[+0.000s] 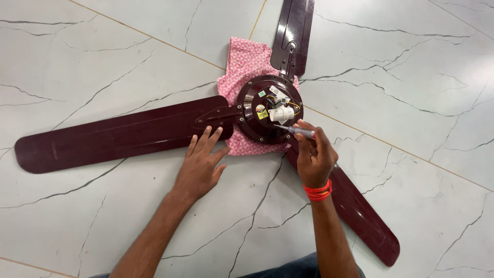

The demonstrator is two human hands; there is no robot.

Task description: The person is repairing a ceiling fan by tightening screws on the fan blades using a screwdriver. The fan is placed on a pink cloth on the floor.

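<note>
We see a white marble floor with dark veins filling the frame, and a maroon ceiling fan lying at centre on a pink cloth, its upper blade cut off by the top edge. Our left hand rests flat with fingers spread by the left blade, while our right hand pinches a clear-handled screwdriver, its long axis running leftward toward the motor hub, tip hard to make out.

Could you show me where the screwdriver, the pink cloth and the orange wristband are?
screwdriver (301,132): head view, on its clear handle.
pink cloth (246,62): head view, on the upper part beside the fan motor.
orange wristband (318,192): head view, on the band at the right wrist.
</note>
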